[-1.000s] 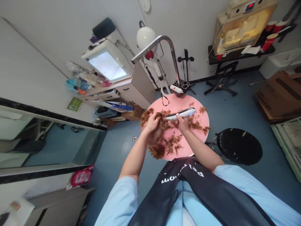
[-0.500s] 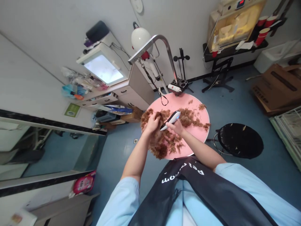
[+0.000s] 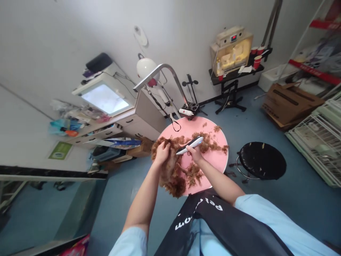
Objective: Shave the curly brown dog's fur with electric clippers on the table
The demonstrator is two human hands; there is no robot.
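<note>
A small animal with curly brown fur (image 3: 170, 174) stands at the left edge of a round pink table (image 3: 213, 161). My left hand (image 3: 161, 152) is closed on the fur near its upper end. My right hand (image 3: 195, 153) grips a white and dark hair clipper (image 3: 189, 145), whose tip points left toward the fur beside my left hand. Clumps of cut brown fur (image 3: 210, 142) lie scattered over the pink top. I wear a black apron over a light blue shirt.
A bent metal arm (image 3: 162, 73) rises from the table's far edge, with a tool holder (image 3: 189, 106) at its base. A black round stool (image 3: 261, 160) stands right of the table. White drawers (image 3: 128, 124), a stand dryer (image 3: 145, 67), cardboard boxes (image 3: 290, 101) and wire racks (image 3: 317, 138) surround it.
My right hand has turned the clipper from lying nearly level to pointing down-left at the fur. My head tilted up and back, so the table looks smaller. My left hand kept its hold.
</note>
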